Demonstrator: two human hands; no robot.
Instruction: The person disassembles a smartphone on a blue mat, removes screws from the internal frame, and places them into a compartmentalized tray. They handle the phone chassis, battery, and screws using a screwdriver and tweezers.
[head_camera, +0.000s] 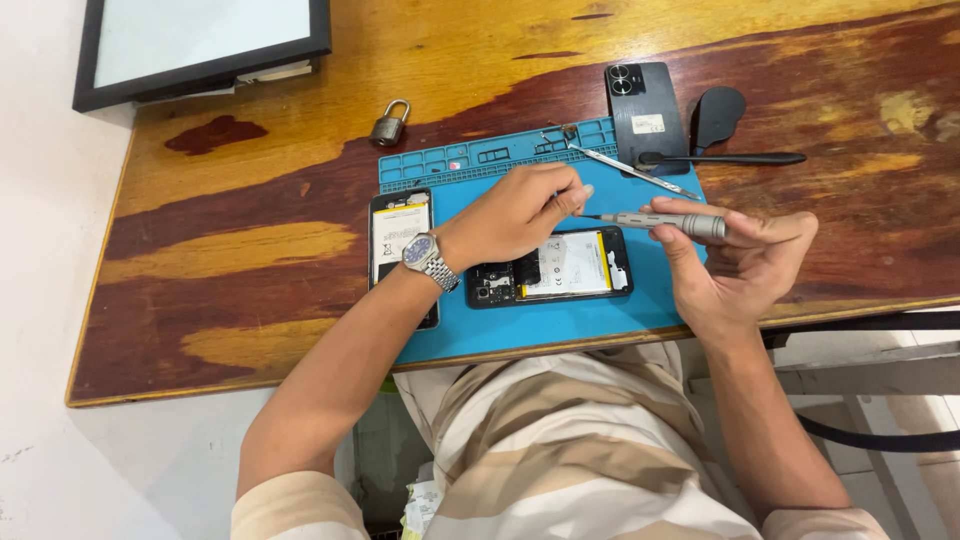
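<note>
On the wooden table (250, 250) lies a blue mat (560, 320), and its near edge comes almost to the table edge in front of the person. At the far left corner of the table stands a black frame (200, 40) with a pale face. Two opened phones lie on the mat. One phone (548, 267) lies across the middle, under the hands, with its back off and a white battery showing. A second phone (400, 240) lies upright at the left edge of the mat, partly under the left forearm. Beyond the mat, a black back cover (647, 117) lies with the camera rings up, and just right of it there is a black brush (722, 135) with a thin handle.

The left hand (515, 212) is above the middle phone, with a watch (425, 256) on the wrist; its fingers pinch closed on the thin tip of the screwdriver (665, 223). The right hand (735, 262) holds the grey body of this screwdriver, fingers wrapped around it, palm up. The tool is almost level, above the right end of the phone and not touching it.

Tweezers (630, 170) lie slanted on the far part of the mat. A small padlock (389, 124) sits on the wood just past the mat's left corner.
</note>
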